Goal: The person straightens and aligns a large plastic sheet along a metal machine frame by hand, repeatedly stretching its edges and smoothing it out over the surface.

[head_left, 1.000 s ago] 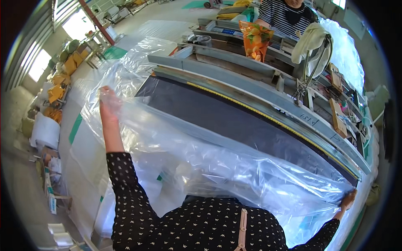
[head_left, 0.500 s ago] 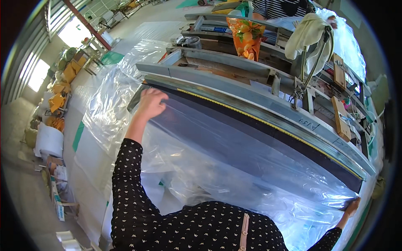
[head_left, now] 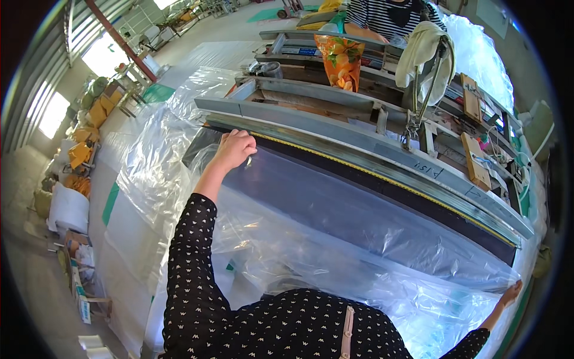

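Clear film (head_left: pixel 311 239), mid-frame, now reaches farther over the dark sheet (head_left: pixel 359 173) than a second ago, leaving a narrow bare strip; hands well apart, left (head_left: pixel 236 149), upper-left of centre, and right (head_left: pixel 510 294), lower right, clamped on its edge.

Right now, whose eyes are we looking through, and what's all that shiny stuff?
There's no robot here, just a person. This picture comes from a camera worn on the person's head, looking down, and its very wide lens makes straight things look bent.

The person's left hand and right hand grip the edge of a big clear plastic sheet. That's the shiny stuff! It covers part of a long dark panel.

Beyond that is a grey metal frame, with an orange bag and a pale cloth. Somebody in a striped shirt is on the far side.
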A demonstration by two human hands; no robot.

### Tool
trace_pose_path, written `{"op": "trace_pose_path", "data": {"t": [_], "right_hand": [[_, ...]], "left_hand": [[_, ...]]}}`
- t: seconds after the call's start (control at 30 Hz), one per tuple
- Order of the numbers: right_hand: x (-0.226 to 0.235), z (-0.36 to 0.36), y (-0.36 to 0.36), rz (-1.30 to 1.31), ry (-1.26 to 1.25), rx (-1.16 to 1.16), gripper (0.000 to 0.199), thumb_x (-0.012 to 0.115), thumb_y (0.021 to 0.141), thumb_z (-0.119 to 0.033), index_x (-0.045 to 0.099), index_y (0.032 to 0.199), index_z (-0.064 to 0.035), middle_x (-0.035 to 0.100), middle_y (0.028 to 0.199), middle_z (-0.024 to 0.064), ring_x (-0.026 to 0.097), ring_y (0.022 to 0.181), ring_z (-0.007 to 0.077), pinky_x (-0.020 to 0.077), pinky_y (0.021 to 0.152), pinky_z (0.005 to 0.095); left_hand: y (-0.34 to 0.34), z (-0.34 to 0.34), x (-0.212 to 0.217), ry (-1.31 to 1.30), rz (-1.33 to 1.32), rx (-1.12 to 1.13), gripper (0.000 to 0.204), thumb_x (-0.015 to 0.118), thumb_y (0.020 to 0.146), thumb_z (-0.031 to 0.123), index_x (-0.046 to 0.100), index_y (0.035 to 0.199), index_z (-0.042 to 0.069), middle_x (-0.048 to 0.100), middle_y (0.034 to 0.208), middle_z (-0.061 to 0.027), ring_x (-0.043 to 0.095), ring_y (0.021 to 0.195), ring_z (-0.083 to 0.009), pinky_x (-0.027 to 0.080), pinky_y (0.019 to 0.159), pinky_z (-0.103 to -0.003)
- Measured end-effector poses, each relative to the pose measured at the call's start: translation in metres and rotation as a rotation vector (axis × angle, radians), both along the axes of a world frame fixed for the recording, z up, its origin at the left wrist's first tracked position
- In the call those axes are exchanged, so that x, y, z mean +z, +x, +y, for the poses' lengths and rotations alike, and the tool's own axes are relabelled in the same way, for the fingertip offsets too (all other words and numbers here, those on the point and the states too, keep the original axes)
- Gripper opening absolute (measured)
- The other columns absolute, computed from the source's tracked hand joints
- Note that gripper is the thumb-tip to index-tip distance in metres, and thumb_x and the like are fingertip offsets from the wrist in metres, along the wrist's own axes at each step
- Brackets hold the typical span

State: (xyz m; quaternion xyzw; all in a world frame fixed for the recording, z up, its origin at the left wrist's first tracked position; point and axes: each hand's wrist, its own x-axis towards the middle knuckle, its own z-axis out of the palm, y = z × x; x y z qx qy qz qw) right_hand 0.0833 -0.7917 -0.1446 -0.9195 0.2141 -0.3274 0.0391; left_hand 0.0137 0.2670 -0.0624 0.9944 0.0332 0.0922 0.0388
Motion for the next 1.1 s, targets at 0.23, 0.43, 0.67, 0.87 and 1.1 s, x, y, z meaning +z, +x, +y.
{"op": "trace_pose_path", "data": {"t": [0.23, 0.43, 0.67, 0.87, 1.1], "right_hand": [[0.045, -0.006, -0.029, -0.276, 0.053, -0.161, 0.03, 0.04, 0.094, -0.025, 0.056, 0.115, -0.0105, 0.058, 0.112, 0.0077, 0.057, 0.099, 0.0217, 0.0442, 0.085, 0.0269], [0.084, -0.134, -0.076, -0.385, -0.054, -0.153, 0.029, 0.041, 0.093, -0.024, 0.056, 0.114, -0.0104, 0.059, 0.111, 0.0069, 0.058, 0.098, 0.0213, 0.0448, 0.085, 0.0276], [0.0, -0.096, -0.046, -0.343, 0.016, -0.072, 0.027, 0.044, 0.092, -0.021, 0.056, 0.113, -0.0087, 0.059, 0.111, 0.0083, 0.058, 0.098, 0.0231, 0.0451, 0.085, 0.0283], [0.053, 0.008, -0.01, -0.374, 0.225, 0.121, 0.028, 0.05, 0.089, -0.018, 0.056, 0.108, 0.0012, 0.06, 0.1, 0.0109, 0.054, 0.088, 0.0179, 0.0413, 0.083, 0.027], [0.034, 0.127, 0.059, -0.404, 0.388, 0.223, 0.029, 0.047, 0.09, -0.025, 0.058, 0.108, -0.0054, 0.062, 0.101, 0.009, 0.057, 0.09, 0.0198, 0.0427, 0.082, 0.0288]], "left_hand": [[-0.006, -0.01, 0.008, -0.073, 0.039, 0.042, 0.018, 0.065, 0.07, 0.023, 0.057, 0.08, 0.011, 0.053, 0.086, -0.0033, 0.048, 0.091, -0.0235, 0.037, 0.081, -0.037], [0.004, -0.01, -0.007, -0.138, 0.053, -0.134, 0.023, 0.066, 0.069, 0.024, 0.059, 0.089, 0.013, 0.052, 0.097, -0.0037, 0.046, 0.1, -0.0222, 0.035, 0.088, -0.036], [0.002, -0.005, 0.03, -0.181, 0.32, -0.103, 0.02, 0.066, 0.07, 0.025, 0.062, 0.083, 0.01, 0.055, 0.089, -0.005, 0.051, 0.089, -0.0214, 0.039, 0.081, -0.032], [-0.055, 0.035, 0.089, -1.118, -0.551, 0.069, 0.01, 0.058, 0.081, 0.014, 0.058, 0.088, 0.007, 0.058, 0.079, -0.0009, 0.054, 0.074, -0.0101, 0.044, 0.068, -0.026], [-0.011, 0.047, 0.064, -0.851, -1.36, 0.499, 0.009, 0.053, 0.085, 0.014, 0.054, 0.087, 0.006, 0.054, 0.078, -0.0025, 0.048, 0.067, -0.0095, 0.041, 0.063, -0.023]]}}
